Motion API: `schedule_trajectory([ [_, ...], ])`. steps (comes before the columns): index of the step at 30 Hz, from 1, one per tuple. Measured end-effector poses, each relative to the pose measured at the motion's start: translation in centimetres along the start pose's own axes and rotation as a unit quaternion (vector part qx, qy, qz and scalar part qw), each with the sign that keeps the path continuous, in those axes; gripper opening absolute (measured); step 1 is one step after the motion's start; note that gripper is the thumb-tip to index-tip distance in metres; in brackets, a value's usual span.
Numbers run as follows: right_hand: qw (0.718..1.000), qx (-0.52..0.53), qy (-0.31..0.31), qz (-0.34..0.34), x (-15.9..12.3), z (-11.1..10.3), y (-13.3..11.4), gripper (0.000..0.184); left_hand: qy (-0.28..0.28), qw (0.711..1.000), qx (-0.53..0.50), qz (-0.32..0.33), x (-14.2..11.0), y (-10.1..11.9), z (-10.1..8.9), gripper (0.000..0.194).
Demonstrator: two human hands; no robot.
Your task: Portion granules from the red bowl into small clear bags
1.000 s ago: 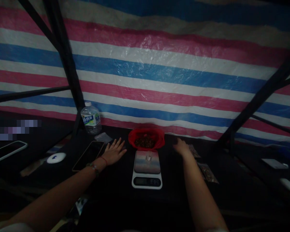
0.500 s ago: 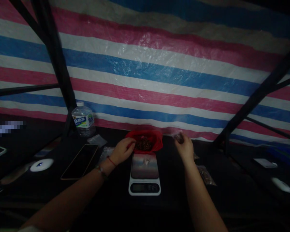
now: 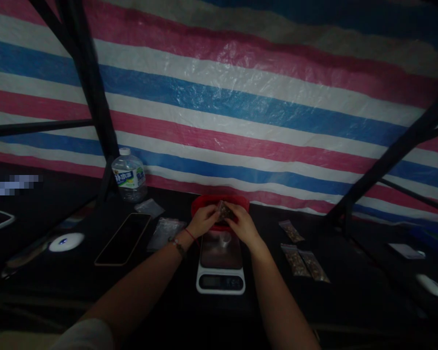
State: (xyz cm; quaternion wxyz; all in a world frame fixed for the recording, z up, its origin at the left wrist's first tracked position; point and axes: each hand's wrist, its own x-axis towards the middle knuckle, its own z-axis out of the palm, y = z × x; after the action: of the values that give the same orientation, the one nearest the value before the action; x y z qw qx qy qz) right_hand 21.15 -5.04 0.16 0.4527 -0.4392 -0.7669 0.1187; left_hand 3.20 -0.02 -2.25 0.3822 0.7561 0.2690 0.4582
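Over the red plastic bag [image 3: 197, 203] at mid-table, a small clear zip bag [image 3: 225, 211] with dark brown bits in it is pinched between my two hands. My left hand [image 3: 203, 221] has the bag's left edge, with a red string and a beaded bracelet on the wrist. On the right side, my right hand [image 3: 243, 224] grips the same bag; some of its fingertips are hidden. Just in front of the red bag stands a white kitchen scale [image 3: 221, 285], with a small clear object [image 3: 224, 240] on its plate.
Three filled zip bags, the farthest one [image 3: 291, 231] apart from the others, lie to the right. Left of the scale are clear empty bags [image 3: 164, 233], a dark phone [image 3: 123, 239], a white oval device [image 3: 66, 241] and a large plastic bottle [image 3: 130, 177]. Striped sheeting [image 3: 219, 107] hangs behind.
My right hand has come left from the right side of the table with the small filled bag. My left hand has moved slightly right and now grips that bag too.
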Motion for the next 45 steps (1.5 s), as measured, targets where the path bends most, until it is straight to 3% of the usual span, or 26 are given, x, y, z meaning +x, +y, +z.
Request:
schedule_trajectory([
  [4,0.999,-0.042,0.015,-0.011,-0.6,0.3,0.1,0.051,0.029,0.999,0.022,-0.012,-0.3,-0.3,-0.1,0.026],
  [6,0.996,-0.068,0.052,-0.005,-0.8,0.1,-0.1,0.036,0.046,0.998,0.022,-0.027,-0.4,-0.6,0.1,0.025],
  [8,0.997,-0.066,0.051,0.008,-0.9,-0.2,-0.4,0.021,0.061,0.997,0.001,-0.046,-0.5,-0.9,0.2,0.026],
  [10,0.999,-0.035,-0.016,0.022,-1.1,-0.5,-0.7,0.014,0.064,0.996,-0.027,-0.064,-0.6,-1.2,0.3,0.027],
  [14,0.985,0.011,-0.167,0.038,-1.5,-0.2,-1.3,0.023,0.073,0.994,-0.032,-0.074,-0.6,-1.3,0.3,0.025],
  [19,0.973,0.034,-0.225,0.046,-1.9,1.2,-1.5,0.021,0.071,0.995,-0.012,-0.066,-0.6,-1.4,0.3,0.027],
  [21,0.98,0.034,-0.186,0.053,-1.7,1.3,-1.4,0.013,0.069,0.996,0.018,-0.059,-0.6,-1.6,0.3,0.026],
  [26,0.994,0.01,0.007,0.106,-1.0,0.9,-0.8,0.014,0.029,0.998,0.05,-0.032,-0.9,-1.8,0.6,0.025],
  [31,0.984,0.089,-0.004,0.157,-1.2,1.7,-0.2,0.029,-0.025,0.988,0.151,0.008,-1.2,-1.0,0.7,0.024],
  [39,0.94,0.216,0.033,0.264,-1.3,2.7,0.0,0.027,-0.066,0.971,0.228,0.037,-1.2,-0.9,0.8,0.023],
  [45,0.949,0.173,0.044,0.259,-1.2,2.7,0.2,0.025,-0.078,0.967,0.238,0.044,-1.2,-0.8,0.8,0.022],
])
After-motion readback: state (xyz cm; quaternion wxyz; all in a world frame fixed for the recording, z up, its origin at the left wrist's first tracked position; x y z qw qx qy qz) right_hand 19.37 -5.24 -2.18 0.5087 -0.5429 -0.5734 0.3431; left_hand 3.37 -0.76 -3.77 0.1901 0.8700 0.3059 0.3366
